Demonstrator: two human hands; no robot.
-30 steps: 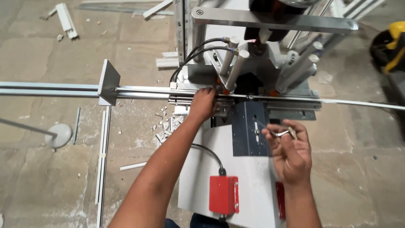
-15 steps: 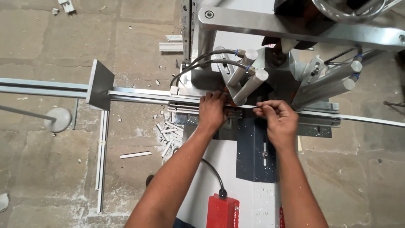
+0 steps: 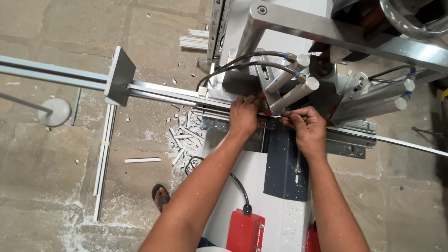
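A long pale metal profile strip (image 3: 163, 93) runs left to right across the bed of a grey cutting machine (image 3: 289, 28). My left hand (image 3: 243, 116) lies on the strip at the machine's fence, with its fingers curled over the far edge. Just to the right, my right hand (image 3: 305, 126) pinches the same strip below two slanted clamp cylinders (image 3: 294, 79). The fingertips of both hands are partly hidden against the fence. To the right of my hands, the strip (image 3: 396, 140) runs on past the machine.
A grey stop bracket (image 3: 120, 74) stands on the left rail. A dark plate (image 3: 284, 172) and a red box (image 3: 245, 231) with a black cable sit on the white machine table. Offcuts (image 3: 182, 135), a white strip (image 3: 103, 158), a round stand foot (image 3: 55, 112) and my sandalled foot (image 3: 161, 196) are on the concrete floor.
My right hand rose from beside the dark plate, where it held a small piece, up to the strip next to my left hand. The view has moved closer to the machine.
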